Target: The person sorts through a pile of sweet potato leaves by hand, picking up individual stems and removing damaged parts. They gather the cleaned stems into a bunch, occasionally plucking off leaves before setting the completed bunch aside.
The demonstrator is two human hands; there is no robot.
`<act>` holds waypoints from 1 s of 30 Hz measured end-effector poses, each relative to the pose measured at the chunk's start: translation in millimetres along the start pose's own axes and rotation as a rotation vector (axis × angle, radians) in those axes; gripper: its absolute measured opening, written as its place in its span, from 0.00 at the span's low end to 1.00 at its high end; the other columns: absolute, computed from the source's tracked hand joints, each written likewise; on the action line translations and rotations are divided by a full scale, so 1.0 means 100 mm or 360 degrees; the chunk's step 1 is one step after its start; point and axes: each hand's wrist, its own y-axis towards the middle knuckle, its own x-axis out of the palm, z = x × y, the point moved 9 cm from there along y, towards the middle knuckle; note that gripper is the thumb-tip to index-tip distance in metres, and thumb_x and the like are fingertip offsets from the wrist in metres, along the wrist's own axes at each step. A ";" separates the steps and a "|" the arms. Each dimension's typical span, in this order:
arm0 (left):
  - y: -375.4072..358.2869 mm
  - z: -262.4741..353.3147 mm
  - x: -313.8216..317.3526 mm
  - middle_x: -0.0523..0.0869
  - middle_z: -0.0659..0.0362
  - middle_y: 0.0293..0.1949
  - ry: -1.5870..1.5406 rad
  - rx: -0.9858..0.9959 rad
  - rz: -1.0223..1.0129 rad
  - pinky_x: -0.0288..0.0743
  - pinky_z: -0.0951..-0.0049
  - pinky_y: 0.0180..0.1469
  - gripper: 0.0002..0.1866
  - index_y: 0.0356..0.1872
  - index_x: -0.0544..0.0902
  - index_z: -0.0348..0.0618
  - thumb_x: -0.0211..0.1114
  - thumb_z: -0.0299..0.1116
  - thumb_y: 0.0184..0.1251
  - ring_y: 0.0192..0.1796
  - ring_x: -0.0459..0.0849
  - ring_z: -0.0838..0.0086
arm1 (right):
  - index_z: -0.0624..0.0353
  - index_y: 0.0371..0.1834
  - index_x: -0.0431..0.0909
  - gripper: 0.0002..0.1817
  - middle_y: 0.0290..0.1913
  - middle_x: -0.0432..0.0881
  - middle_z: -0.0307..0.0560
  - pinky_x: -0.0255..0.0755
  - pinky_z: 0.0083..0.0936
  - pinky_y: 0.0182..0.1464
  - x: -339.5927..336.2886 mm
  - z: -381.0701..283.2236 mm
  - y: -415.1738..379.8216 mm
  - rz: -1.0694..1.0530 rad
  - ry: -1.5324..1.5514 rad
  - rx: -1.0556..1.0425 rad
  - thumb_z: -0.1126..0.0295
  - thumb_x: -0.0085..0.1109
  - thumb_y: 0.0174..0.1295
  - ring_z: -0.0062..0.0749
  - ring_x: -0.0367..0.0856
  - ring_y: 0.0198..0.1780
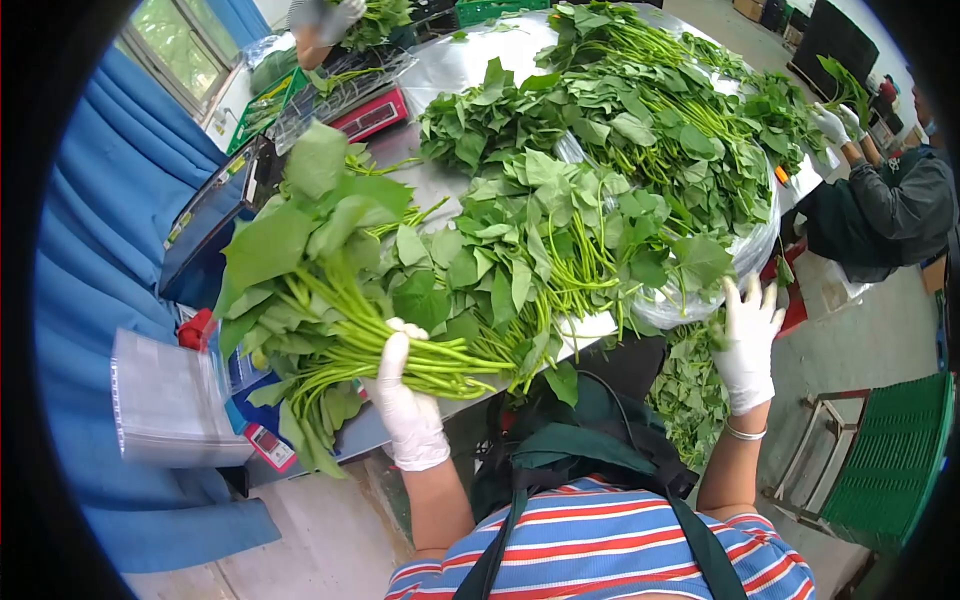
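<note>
My left hand [405,400], in a white glove, is closed round the stems of a bunch of leafy greens [330,300]. The leaves spread up and to the left, and the cut stem ends point right. My gloved right hand [750,345] is beyond the table's near right side, its fingers apart and nothing gripped in them. A small blurred green piece shows beside its palm. Close to its fingertips is the edge of a clear plastic bag [665,308] under the heap of greens [670,130]. Another pile of greens [530,230] lies in front of me.
A red scale [368,115] stands at the far left of the metal table [440,185]. Loose greens [690,385] lie below the table by my right arm. A green crate [890,465] is at right. Co-workers' gloved hands [832,125] hold greens at far right and top left.
</note>
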 end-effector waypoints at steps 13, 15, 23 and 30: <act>-0.23 -0.17 0.17 0.78 0.56 0.35 0.0281 -0.0021 -0.0028 0.73 0.70 0.44 0.14 0.42 0.73 0.36 0.60 0.18 0.53 0.37 0.77 0.71 | 0.62 0.36 0.79 0.08 0.25 0.80 0.40 0.66 0.13 0.29 -0.07 -1.68 -0.05 -0.1251 0.3248 0.0072 0.69 0.55 0.60 0.17 0.74 0.26; -0.19 -0.19 0.09 0.78 0.56 0.35 0.0155 -0.0013 -0.0038 0.73 0.70 0.44 0.13 0.42 0.73 0.36 0.60 0.19 0.53 0.36 0.76 0.72 | 0.63 0.36 0.78 0.10 0.25 0.79 0.39 0.65 0.12 0.29 0.06 -1.57 -0.04 -0.1208 0.3459 0.0182 0.67 0.51 0.63 0.17 0.74 0.26; -0.18 -0.28 0.14 0.78 0.57 0.34 0.0015 -0.0074 -0.0157 0.72 0.70 0.46 0.14 0.39 0.73 0.38 0.61 0.18 0.49 0.37 0.76 0.71 | 0.61 0.38 0.76 0.10 0.30 0.79 0.38 0.68 0.13 0.36 0.21 -1.56 -0.13 -0.1048 0.3666 0.0029 0.66 0.48 0.65 0.15 0.73 0.31; -0.23 -0.26 0.16 0.77 0.56 0.35 0.0066 -0.0099 -0.0212 0.71 0.69 0.48 0.17 0.41 0.73 0.37 0.62 0.19 0.47 0.39 0.75 0.70 | 0.62 0.38 0.75 0.11 0.31 0.78 0.38 0.67 0.16 0.38 0.16 -1.58 -0.15 -0.1019 0.3478 -0.0136 0.65 0.50 0.64 0.18 0.72 0.34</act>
